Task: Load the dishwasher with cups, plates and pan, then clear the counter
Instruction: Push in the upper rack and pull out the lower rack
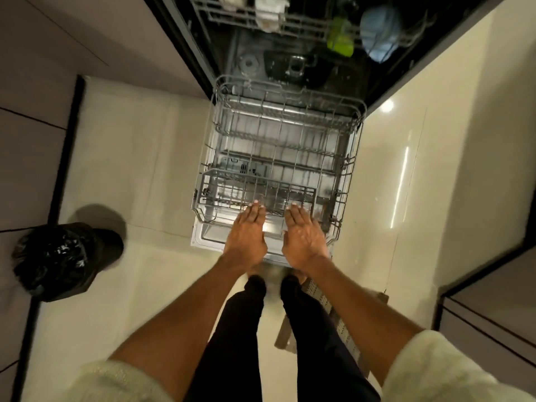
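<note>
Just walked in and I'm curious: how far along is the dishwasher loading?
Early. Done: the door is down, the lower rack is pulled out, and the upper rack holds a green cup and a blue cup. In hand: left hand and right hand, both open, at the lower rack's front edge. Left: that rack looks empty; no plates or pan visible.

The lower rack (278,158) is sitting pulled out over the open door, its wire rows standing bare, offering open room from above. Beyond the lower rack, the upper rack (290,21) is overhanging, crowded with cups. Left of the lower rack, a black bin (62,261) is taking up floor
</note>
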Available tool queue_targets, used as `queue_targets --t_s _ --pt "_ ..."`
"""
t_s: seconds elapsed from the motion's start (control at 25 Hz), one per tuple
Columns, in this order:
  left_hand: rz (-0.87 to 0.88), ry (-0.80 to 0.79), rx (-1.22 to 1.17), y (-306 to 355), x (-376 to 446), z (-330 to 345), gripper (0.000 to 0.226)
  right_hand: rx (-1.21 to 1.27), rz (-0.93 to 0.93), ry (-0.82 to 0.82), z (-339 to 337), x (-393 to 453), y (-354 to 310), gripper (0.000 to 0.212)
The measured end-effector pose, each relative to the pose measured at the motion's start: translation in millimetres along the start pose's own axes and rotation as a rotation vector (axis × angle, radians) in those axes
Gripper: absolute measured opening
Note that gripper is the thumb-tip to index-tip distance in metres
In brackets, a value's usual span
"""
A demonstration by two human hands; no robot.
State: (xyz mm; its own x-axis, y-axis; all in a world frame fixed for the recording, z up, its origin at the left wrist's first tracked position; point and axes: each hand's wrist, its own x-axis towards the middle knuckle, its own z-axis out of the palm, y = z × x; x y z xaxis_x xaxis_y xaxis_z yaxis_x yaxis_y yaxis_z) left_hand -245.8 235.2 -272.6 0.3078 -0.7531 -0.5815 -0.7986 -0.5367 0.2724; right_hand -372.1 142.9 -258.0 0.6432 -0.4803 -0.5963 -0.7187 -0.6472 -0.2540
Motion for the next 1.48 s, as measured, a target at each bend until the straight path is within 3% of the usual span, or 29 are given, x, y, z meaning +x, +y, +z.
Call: queue_targets --t_s 0.24,0.44,0.6,0.76,0.92,1.16,1.48 --pt "0.004 0.09 -0.068 -20.7 -59.3 -66.8 0.084 0.041 0.013 0.08 -41.6 -32.0 -85.0 0.066" --pt "0.082 0.22 -0.037 -113.0 -111.6 -140.3 0.084 0.046 0.045 0.184 -78.7 -38.1 -205.9 0.067" --pt "0.06 0.359 -0.043 -207.6 -166.4 -213.9 0.077 0.017 -0.046 0.278 -108.1 -28.2 -333.1 0.065" --pt "-0.053 0.529 -0.069 -305.2 -216.8 -286.7 0.071 0.013 -0.255 0.372 -146.2 -6.1 -466.5 0.064" --pt "-0.142 0.657 -0.095 -375.6 -243.1 -342.6 0.07 -0.034 -0.39 0.422 -187.7 16.2 -554.9 0.065" --pt "-0.213 0.77 -0.089 -473.5 -235.3 -409.0 0.084 -0.067 -0.486 0.489 -243.2 78.7 -645.4 0.065" --pt "-0.201 0.754 -0.042 -574.6 -147.5 -547.7 0.08 -0.063 -0.522 0.555 -343.7 203.2 -732.8 0.067"
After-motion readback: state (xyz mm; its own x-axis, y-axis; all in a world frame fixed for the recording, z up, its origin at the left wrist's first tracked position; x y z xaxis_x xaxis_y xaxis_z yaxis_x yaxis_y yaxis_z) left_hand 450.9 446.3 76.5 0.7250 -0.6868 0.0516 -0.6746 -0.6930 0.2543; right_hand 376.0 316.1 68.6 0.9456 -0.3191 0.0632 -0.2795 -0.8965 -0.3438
